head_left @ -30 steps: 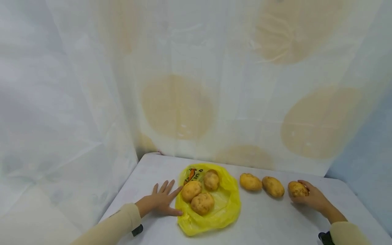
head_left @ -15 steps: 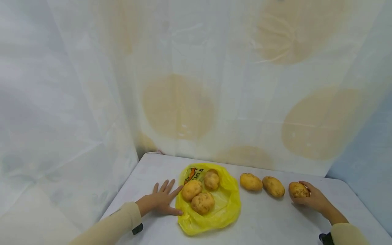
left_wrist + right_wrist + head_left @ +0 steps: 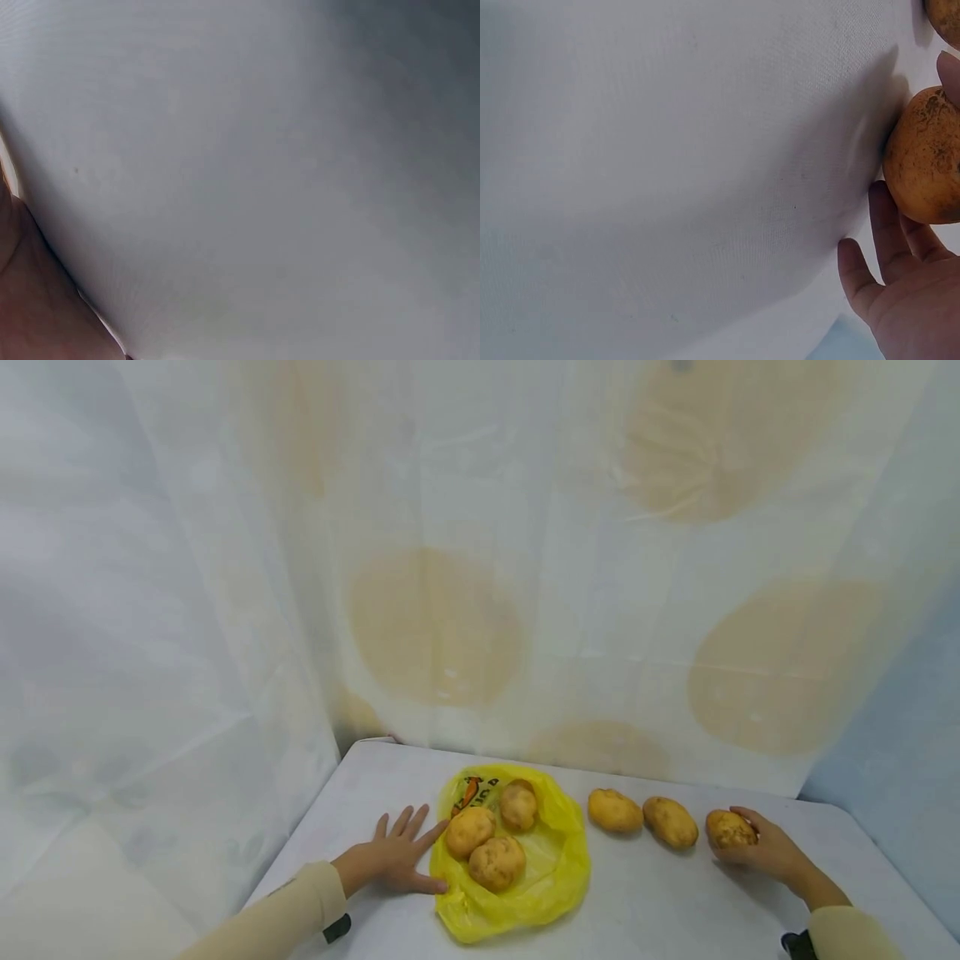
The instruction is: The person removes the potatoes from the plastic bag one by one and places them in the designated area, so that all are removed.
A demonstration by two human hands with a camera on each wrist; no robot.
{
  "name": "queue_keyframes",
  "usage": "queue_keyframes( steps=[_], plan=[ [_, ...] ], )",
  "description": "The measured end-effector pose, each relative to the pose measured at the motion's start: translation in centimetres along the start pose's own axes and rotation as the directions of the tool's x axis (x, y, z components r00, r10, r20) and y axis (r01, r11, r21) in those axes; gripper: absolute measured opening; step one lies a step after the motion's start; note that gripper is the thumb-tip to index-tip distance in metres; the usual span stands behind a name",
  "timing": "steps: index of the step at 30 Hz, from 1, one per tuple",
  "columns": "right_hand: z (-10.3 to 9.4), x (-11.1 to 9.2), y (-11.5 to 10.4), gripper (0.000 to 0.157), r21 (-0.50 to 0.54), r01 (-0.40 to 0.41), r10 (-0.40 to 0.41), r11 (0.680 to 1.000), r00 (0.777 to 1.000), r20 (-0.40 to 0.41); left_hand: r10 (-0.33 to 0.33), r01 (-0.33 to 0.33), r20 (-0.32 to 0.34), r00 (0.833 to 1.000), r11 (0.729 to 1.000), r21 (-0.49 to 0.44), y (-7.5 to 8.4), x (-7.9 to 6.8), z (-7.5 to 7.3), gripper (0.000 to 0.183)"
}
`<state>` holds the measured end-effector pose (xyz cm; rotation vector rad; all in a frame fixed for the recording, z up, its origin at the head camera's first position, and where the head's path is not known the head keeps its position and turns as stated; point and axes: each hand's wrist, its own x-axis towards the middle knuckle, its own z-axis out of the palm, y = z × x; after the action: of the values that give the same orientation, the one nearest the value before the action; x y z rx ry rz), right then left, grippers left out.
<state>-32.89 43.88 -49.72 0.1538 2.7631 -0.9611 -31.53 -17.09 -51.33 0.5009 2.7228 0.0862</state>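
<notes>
In the head view a yellow plastic bag (image 3: 551,902) lies spread on the table, with three potatoes (image 3: 497,863) grouped on its left half. My left hand (image 3: 393,857) rests palm down beside it with fingers spread, index fingertip and thumb at the bag's left edge. At the right end of a row of potatoes, my right hand (image 3: 771,852) grips a potato (image 3: 727,830). The right wrist view shows the thumb over one side of that potato (image 3: 926,161) and fingers curved along the other. Only a patch of the left palm (image 3: 45,300) shows in the left wrist view.
Two more potatoes, a left one (image 3: 615,811) and a middle one (image 3: 670,822), lie between the bag and my right hand. The white table (image 3: 637,902) ends against a pale curtain (image 3: 585,610) with beige circles. White sheeting hangs at the left, a bluish wall at the right.
</notes>
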Motion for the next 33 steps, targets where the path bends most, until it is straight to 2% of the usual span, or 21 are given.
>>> queue_keyframes(
  steps=[11, 18, 22, 33],
  plan=[
    [-0.41, -0.03, -0.37, 0.109, -0.041, 0.034, -0.035, 0.999, 0.999, -0.006, -0.006, 0.006, -0.008, 1.0, 1.0, 0.004, 0.22, -0.17, -0.59, 0.109],
    [-0.26, -0.52, -0.16, 0.113, -0.056, -0.004, 0.003, 0.998, 1.0, -0.03, 0.0, 0.0, 0.008, 1.0, 1.0, -0.006, 0.18, -0.06, -0.12, 0.108],
    [-0.1, -0.94, -0.14, 0.114, -0.045, -0.01, 0.009, 0.999, 1.0, -0.016, -0.006, 0.006, 0.015, 1.0, 1.0, -0.001, 0.2, 0.02, 0.22, 0.109],
    [0.11, -0.51, -0.02, 0.118, -0.033, -0.003, 0.003, 0.999, 1.0, -0.007, -0.014, 0.014, -0.001, 1.0, 1.0, 0.0, 0.4, -0.46, -0.46, 0.11]
  ],
)
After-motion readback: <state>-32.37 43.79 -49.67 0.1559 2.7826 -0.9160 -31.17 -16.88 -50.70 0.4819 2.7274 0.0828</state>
